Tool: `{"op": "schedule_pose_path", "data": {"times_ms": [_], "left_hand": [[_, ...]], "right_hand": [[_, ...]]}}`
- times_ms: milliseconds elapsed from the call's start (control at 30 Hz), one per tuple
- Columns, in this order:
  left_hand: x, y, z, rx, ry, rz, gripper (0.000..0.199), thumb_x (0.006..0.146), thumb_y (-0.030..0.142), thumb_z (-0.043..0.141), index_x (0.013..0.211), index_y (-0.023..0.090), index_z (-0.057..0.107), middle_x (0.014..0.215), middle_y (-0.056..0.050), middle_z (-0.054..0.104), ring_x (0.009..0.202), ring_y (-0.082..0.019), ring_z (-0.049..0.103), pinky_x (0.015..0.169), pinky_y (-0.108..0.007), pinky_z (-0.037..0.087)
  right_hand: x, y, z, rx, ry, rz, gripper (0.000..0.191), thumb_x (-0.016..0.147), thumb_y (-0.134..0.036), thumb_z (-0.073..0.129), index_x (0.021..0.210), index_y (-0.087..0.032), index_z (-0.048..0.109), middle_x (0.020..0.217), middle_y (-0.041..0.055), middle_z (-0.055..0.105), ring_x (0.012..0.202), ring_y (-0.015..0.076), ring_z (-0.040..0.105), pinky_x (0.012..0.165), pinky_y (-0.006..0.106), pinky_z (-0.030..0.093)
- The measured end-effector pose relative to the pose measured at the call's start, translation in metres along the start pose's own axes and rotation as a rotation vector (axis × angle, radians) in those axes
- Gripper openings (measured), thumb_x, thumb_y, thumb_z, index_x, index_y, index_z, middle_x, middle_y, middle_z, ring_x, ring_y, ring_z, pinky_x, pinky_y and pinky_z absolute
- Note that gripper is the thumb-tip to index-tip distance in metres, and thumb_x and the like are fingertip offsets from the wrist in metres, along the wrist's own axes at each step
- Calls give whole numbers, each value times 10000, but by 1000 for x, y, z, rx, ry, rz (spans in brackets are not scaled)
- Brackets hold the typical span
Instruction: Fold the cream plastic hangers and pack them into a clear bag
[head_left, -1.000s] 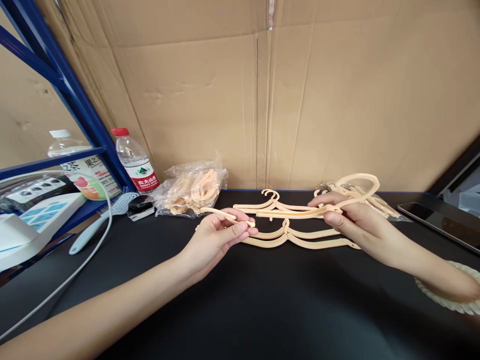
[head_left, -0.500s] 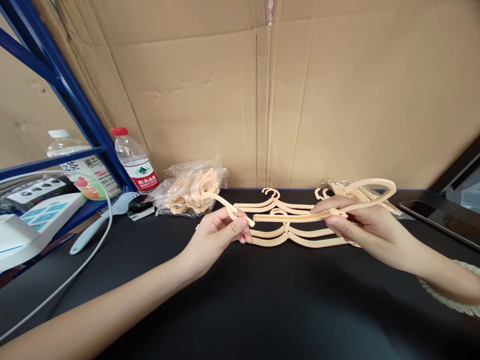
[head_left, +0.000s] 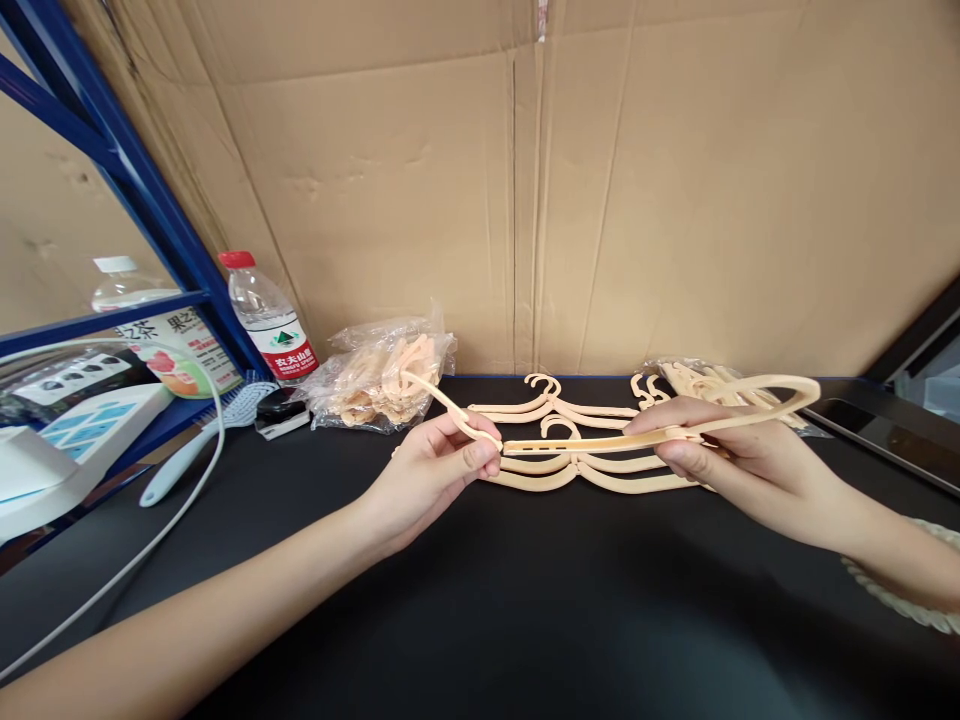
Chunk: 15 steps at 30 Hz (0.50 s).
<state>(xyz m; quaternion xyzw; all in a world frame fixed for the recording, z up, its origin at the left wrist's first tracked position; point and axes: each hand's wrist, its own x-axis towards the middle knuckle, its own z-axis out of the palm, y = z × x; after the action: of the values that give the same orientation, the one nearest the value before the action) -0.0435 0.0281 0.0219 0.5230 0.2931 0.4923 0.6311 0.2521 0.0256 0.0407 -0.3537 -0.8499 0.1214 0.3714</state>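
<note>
My left hand (head_left: 439,460) pinches a curved beige hook piece (head_left: 450,402), its lower end at the left tip of a long slotted beige hanger piece (head_left: 585,443). Whether the two parts are joined cannot be made out. My right hand (head_left: 735,455) is closed around the hanger piece, whose looped arm (head_left: 787,400) sticks out to the right. Behind and below the hands, assembled beige hangers (head_left: 540,483) lie on the black table (head_left: 480,600), partly covered by the held piece and my fingers.
Plastic bags of beige parts (head_left: 379,375) lie at the back left and back right (head_left: 697,380). A red-capped bottle (head_left: 274,320), a brush (head_left: 180,465), a white cable (head_left: 165,532) and a blue shelf (head_left: 142,210) are at left. A phone (head_left: 885,435) lies at right.
The long piece has rotated in my right hand so its slots show, and its looped arm has moved right and down. The hook piece's lower end has come against its left tip.
</note>
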Motion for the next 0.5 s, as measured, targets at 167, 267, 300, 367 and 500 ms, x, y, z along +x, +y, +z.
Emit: {"op": "schedule_pose_path", "data": {"times_ms": [167,267,300,367,500], "left_hand": [[-1,0,-1,-69,-92,-70,163,796,256,789,810,154,663,917,-43,587,774,-120,572,686,-210,484],[-2,1,0,-67,-137,-125,167,812,267,774,824,156,649,1088,-73,608,848,-163,647,728,-246,524],[-2,2,0,-62,-151,-138,170,817,269,769,822,153,645,1085,-75,617,844,-167,663,740,-252,532],[-2,2,0,-57,-174,-147,178,821,273,766,813,147,641,1018,-69,637,804,-156,674,736,-241,536],[-2,0,-3,-70,-199,-143,176,809,269,779,810,144,655,967,-58,644,790,-147,670,744,-235,534]], "right_hand": [[0,1,0,-68,0,-48,273,958,-401,494,1039,-280,725,916,59,718,809,224,678,762,357,554],[-1,2,1,-70,-22,-40,282,956,-421,491,1047,-285,721,927,63,722,806,234,686,763,376,561],[-1,2,1,-68,-29,-40,278,954,-421,493,1038,-287,722,932,65,724,816,239,689,764,381,564],[-1,1,2,-58,-36,-44,269,952,-415,497,1011,-286,725,947,70,729,855,254,693,777,397,567],[-1,-3,3,-35,-35,-75,263,955,-401,497,1001,-281,726,975,69,740,913,269,697,812,413,569]]}}
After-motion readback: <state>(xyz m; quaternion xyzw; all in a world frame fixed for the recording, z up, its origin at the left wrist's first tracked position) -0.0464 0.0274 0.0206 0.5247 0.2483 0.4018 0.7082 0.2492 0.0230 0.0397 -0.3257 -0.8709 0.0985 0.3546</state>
